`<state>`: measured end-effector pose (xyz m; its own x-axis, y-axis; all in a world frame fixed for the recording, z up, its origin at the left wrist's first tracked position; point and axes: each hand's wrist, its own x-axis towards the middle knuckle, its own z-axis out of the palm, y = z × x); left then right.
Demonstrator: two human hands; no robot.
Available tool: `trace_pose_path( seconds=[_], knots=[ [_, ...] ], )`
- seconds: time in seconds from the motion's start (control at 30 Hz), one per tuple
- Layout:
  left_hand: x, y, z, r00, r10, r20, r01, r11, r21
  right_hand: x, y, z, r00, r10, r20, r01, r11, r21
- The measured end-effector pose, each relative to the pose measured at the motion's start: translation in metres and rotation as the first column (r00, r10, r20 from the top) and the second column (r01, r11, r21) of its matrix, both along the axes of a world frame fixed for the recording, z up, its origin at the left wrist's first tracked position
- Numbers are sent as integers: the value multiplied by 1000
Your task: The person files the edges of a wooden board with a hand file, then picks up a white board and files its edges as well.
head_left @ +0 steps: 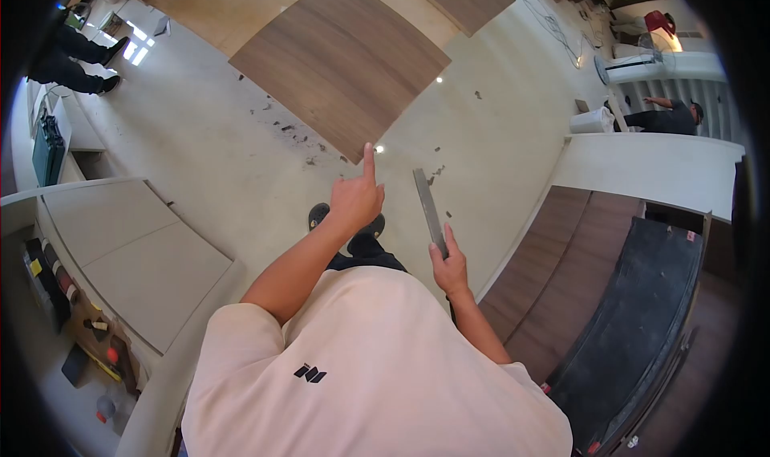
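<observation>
The index finger of my left hand is stretched out, with its tip at the near corner of a wood-grain panel; the other fingers are curled and hold nothing visible. My right hand grips one end of a long, flat grey metal bar, which looks like a file. The bar slants up and away over the floor, to the right of the panel corner. The panel rests on lighter boards, its near corner jutting out over the floor.
Dark scraps litter the pale floor. Tools lie in the left cabinet. At right are brown panels and a black padded item. One person is at far left, another at far right.
</observation>
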<state>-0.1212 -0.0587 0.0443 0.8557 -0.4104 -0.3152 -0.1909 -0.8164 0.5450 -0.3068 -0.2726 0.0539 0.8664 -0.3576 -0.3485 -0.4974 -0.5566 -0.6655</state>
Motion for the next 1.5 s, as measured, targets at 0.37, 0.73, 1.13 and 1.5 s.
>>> trace_pose_path(
  seconds=[0.37,0.73,1.13,1.5],
  knots=[
    [14,32,-11,985,11,171,60,912,-406,26,32,-7,978,39,203,-17,994,-111],
    [156,3,-30,894,224,388,-301,941,152,125,38,-40,956,176,234,-123,966,-226],
    [155,-2,-27,895,165,414,-291,920,263,241,2,-42,951,267,158,-190,903,-384],
    [156,-3,-29,885,174,433,-310,912,267,256,-13,-44,920,341,192,-244,883,-400]
  ],
)
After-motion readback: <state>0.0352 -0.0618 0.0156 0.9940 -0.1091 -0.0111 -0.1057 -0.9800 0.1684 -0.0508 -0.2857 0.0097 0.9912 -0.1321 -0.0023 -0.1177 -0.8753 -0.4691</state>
